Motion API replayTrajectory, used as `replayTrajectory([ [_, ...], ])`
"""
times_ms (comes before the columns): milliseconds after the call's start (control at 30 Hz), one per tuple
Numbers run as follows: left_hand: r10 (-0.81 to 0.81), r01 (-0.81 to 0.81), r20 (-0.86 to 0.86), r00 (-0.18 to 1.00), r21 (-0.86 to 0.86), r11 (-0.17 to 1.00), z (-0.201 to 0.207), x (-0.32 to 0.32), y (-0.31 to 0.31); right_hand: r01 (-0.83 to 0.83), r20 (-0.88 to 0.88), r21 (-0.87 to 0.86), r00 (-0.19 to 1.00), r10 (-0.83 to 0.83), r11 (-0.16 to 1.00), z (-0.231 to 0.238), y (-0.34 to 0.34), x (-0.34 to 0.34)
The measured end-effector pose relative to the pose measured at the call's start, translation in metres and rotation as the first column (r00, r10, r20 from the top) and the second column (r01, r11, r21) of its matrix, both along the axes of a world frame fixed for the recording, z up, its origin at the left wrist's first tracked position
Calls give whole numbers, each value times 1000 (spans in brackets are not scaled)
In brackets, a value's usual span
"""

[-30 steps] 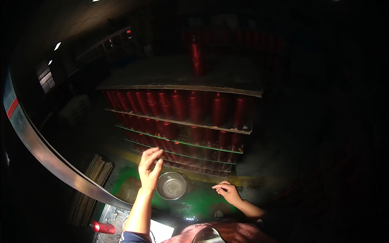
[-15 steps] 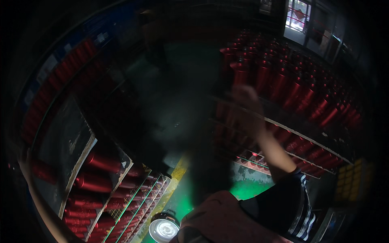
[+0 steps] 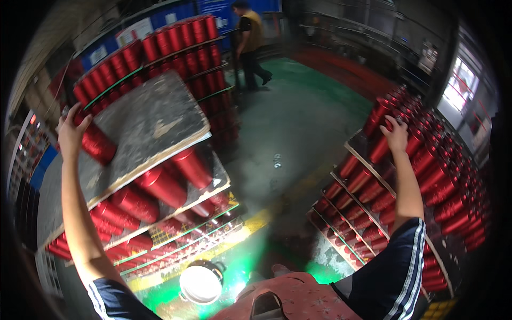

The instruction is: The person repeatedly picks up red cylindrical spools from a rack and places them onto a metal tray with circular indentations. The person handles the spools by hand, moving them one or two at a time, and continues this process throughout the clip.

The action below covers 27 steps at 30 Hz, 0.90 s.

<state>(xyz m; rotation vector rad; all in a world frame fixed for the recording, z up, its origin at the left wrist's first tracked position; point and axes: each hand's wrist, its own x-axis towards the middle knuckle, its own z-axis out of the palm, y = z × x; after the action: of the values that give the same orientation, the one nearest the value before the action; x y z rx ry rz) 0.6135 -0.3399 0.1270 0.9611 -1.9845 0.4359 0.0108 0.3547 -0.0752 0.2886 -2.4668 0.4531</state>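
Observation:
My left hand (image 3: 73, 130) is closed round the top of a red metal cylinder (image 3: 99, 143). That cylinder stands on the black board (image 3: 154, 106) topping the left stack, tilted in the view. At the right, my right hand (image 3: 396, 133) has its fingers curled round the narrow top of another red cylinder (image 3: 380, 149). This one stands at the near-left edge of a dense group of red cylinders (image 3: 426, 160) on the right stack's top board. Its lower part is partly hidden by neighbours.
More red cylinders (image 3: 160, 186) fill layers under both boards. A round white lamp (image 3: 201, 284) sits low between the stacks. Behind the left stack stands another stack of cylinders (image 3: 186, 34). A person (image 3: 249, 42) in a yellow vest walks beyond, across the green floor (image 3: 288, 101).
The view has turned left and brightened, shifting both stacks rightward in it. My right hand, blurred by motion before, is now at a cylinder's top. The left hand remains by its cylinder.

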Motion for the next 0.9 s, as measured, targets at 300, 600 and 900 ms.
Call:
replayTrajectory([
  [300,-161,249,-800,578,-15,968,-74,125,227,-697,-198,-388,702,684,603,-13,-8,110],
  [600,249,905,-912,-325,-223,362,-255,236,411,543,-201,-835,-456,867,92,-124,-220,405],
  [900,620,680,-285,-731,-365,635,-425,310,346,545,-195,-362,-838,510,756,-204,-398,670],
])
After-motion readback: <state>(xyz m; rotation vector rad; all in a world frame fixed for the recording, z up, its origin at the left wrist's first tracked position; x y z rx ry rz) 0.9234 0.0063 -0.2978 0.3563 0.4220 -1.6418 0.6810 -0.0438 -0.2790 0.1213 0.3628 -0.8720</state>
